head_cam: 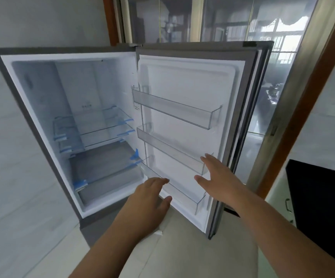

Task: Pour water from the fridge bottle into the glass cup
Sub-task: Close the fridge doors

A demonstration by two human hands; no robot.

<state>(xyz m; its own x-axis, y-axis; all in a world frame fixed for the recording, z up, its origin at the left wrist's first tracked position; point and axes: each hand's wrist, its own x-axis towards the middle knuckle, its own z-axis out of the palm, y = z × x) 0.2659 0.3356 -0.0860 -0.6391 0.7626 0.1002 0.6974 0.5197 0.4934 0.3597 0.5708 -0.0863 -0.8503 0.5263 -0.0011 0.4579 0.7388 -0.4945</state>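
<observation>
Oddly, no bottle shows anywhere in the head view; the fridge (42,125) stands with its door (192,121) swung wide to the right, the glass shelves (94,125) inside bare of any bottle and the three clear door bins (174,111) likewise; the glass cup is out of view too, so which way either lies from the hands cannot be told, nor how the bottle's long axis runs or how it looks. Both hands reach forward toward the lower part of the door; the left hand (150,195) hovers near the lowest bin at the hinge side, fingers (162,180) loosely bent and holding nothing; the right hand (216,177) is spread flat, fingers apart, in front of the middle bin's far end, whether touching it I cannot tell. As I judge it, the bottle must be sought elsewhere, or lower than the view reaches. A dark appliance (322,207) sits at the right edge.
</observation>
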